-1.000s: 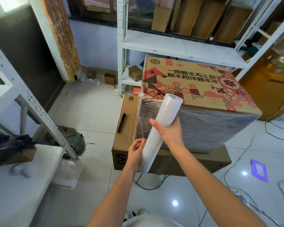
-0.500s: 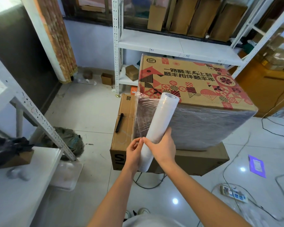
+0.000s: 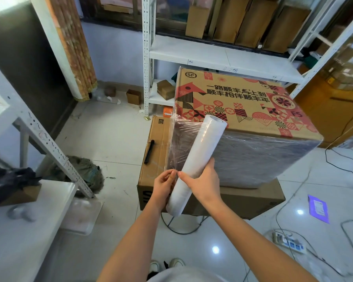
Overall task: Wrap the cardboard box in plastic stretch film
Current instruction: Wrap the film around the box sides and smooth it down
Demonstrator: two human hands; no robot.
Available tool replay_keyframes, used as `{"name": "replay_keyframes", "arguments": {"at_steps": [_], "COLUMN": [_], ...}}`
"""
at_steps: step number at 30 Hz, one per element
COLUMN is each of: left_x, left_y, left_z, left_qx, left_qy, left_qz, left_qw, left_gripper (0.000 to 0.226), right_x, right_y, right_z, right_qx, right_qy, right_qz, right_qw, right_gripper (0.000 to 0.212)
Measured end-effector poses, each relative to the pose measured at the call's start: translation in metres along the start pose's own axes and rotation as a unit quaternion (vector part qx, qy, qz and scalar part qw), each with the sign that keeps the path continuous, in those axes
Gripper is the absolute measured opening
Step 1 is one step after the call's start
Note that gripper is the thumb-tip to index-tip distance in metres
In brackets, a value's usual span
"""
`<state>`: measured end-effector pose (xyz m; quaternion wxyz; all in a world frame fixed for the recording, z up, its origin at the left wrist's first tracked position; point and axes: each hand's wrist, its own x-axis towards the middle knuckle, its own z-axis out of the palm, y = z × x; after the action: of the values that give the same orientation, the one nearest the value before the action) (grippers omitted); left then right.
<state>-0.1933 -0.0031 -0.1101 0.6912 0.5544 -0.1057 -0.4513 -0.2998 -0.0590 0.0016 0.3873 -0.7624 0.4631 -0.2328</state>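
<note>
1. Printed cardboard box (image 3: 243,102) sits on a flat plain carton (image 3: 238,200) on the tiled floor (image 3: 110,135); near side already filmed over, top face bare.
2. Stretch film roll (image 3: 198,159) leans tilted against the box's near left corner, film (image 3: 181,139) stretched from roll to corner.
3. Right hand (image 3: 202,184): grip wrapped round the roll's lower half. One second ago it held mid-roll; it has slid down.
4. Left hand (image 3: 163,186): grip curled at the roll's lower left, fingertips meeting the right thumb; it sits slightly higher than before.
5. Black marker (image 3: 149,151) lies on the carton, unmoved.
</note>
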Motion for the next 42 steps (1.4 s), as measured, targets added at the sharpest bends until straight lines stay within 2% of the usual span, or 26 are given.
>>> {"name": "replay_keyframes", "arguments": {"at_steps": [4, 7, 10, 13, 17, 20, 29, 33, 37, 42], "left_x": [0.001, -0.003, -0.006, -0.012, -0.026, -0.027, -0.019, -0.018, -0.017, -0.010], "left_y": [-0.001, 0.001, 0.003, -0.007, -0.021, -0.022, -0.022, -0.022, -0.025, -0.030], "left_z": [-0.004, -0.004, -0.008, -0.025, -0.033, -0.031, -0.024, -0.023, -0.019, -0.024], "left_qx": [0.000, 0.001, -0.017, -0.015, -0.042, -0.041, -0.093, -0.071, -0.024, -0.043], "left_qy": [0.028, 0.022, -0.067, -0.162, -0.185, -0.196, -0.171, -0.174, -0.113, -0.010], "left_qz": [0.011, 0.004, -0.085, -0.161, -0.170, -0.161, -0.255, -0.244, -0.230, -0.193], "left_qw": [1.000, 1.000, 0.994, 0.973, 0.967, 0.967, 0.947, 0.951, 0.966, 0.980], "left_gripper": [0.013, 0.018, 0.038, 0.063, 0.046, 0.045, 0.041, 0.038, 0.046, 0.026], "right_x": [0.001, 0.002, 0.005, 0.009, 0.010, 0.009, 0.008, 0.008, 0.006, 0.004], "right_y": [-0.001, -0.002, -0.002, -0.002, -0.003, -0.002, -0.001, 0.001, 0.003, 0.004], "right_z": [0.002, 0.003, 0.001, -0.003, -0.004, -0.004, -0.003, -0.003, -0.002, -0.001], "right_qx": [0.003, 0.002, -0.006, -0.015, -0.013, -0.015, -0.006, -0.010, -0.002, -0.017], "right_qy": [-0.003, -0.006, 0.000, -0.003, -0.013, -0.014, -0.017, -0.015, -0.021, -0.026], "right_qz": [0.001, 0.002, 0.000, 0.000, 0.000, -0.003, -0.005, -0.002, 0.002, 0.002], "right_qw": [1.000, 1.000, 1.000, 1.000, 1.000, 1.000, 1.000, 1.000, 1.000, 1.000], "right_gripper": [0.073, 0.073, 0.072, 0.073, 0.074, 0.073, 0.073, 0.075, 0.076, 0.076]}}
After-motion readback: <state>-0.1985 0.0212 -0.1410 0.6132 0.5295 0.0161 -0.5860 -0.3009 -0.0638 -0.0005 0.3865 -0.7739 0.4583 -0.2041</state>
